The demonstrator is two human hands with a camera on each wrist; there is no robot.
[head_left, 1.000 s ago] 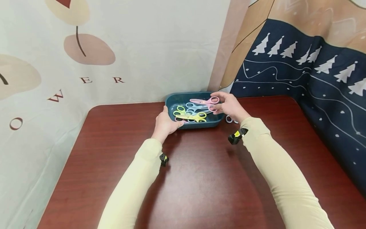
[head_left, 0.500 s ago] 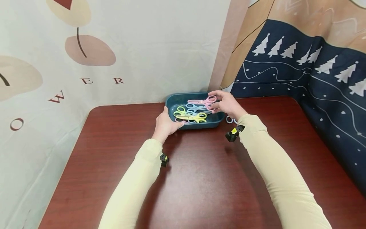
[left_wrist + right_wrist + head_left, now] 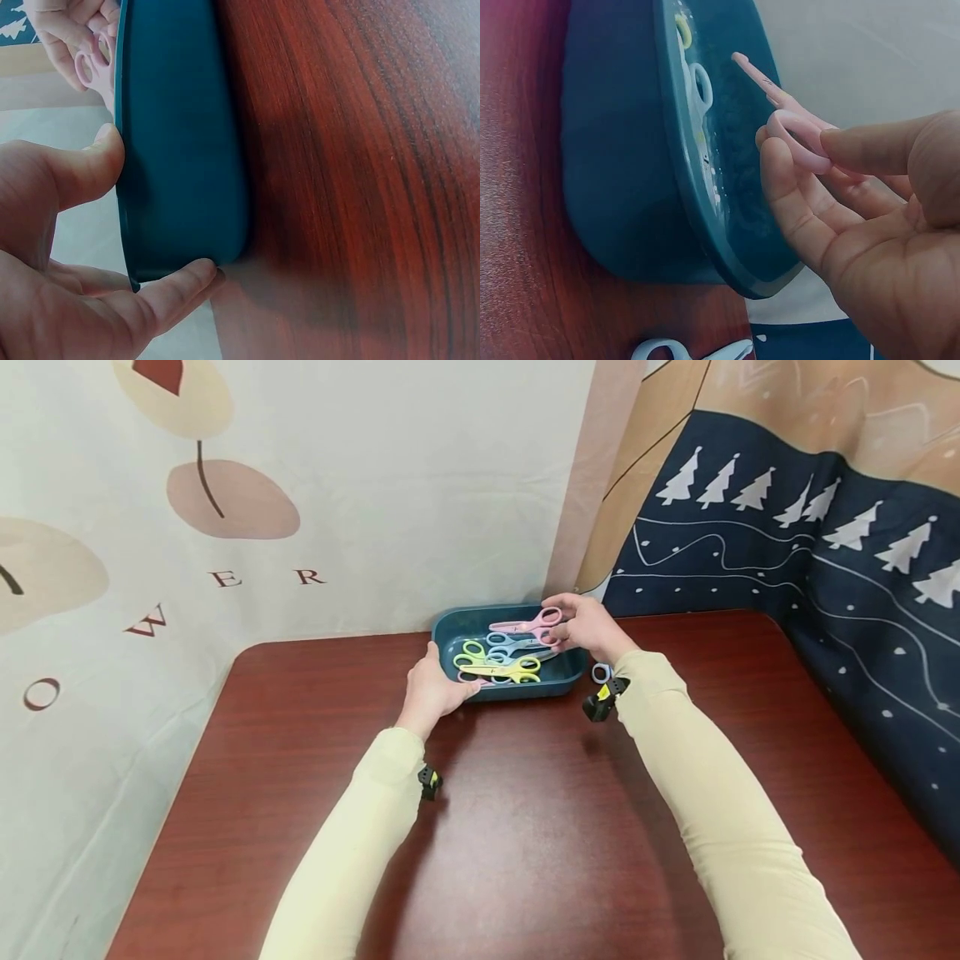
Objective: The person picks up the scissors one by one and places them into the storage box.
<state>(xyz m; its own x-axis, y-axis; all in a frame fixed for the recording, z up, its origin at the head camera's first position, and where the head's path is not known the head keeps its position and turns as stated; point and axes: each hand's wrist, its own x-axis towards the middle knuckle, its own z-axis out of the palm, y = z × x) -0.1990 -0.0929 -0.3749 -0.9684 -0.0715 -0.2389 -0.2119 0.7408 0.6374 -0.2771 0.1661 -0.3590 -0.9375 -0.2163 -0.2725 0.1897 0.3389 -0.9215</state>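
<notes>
A dark teal plastic bin [image 3: 525,692] stands against the back wall, several small scissors inside. My left hand [image 3: 432,689] grips its front left corner, thumb at the rim and fingers along the side wall. Over the bin's right end, my right hand [image 3: 592,628] pinches pink scissors [image 3: 512,627] by their handle loops, blades pointing left. In the right wrist view, the thumb and fingers hold one pink loop [image 3: 819,162]. Beneath lie yellow scissors [image 3: 486,670], blue scissors [image 3: 517,644] and a pair with green loops [image 3: 462,658]. Others are partly hidden under these.
Pale-handled scissors [image 3: 731,351] lie on the table just right of the bin, partly hidden by the right arm in the head view. The reddish-brown table [image 3: 510,843] extends toward me. A white cloth [image 3: 420,510] and a navy tree-patterned cloth [image 3: 720,552] hang behind.
My right hand has shifted slightly left with the pink scissors, bringing them further over the bin. The left hand keeps its hold on the corner.
</notes>
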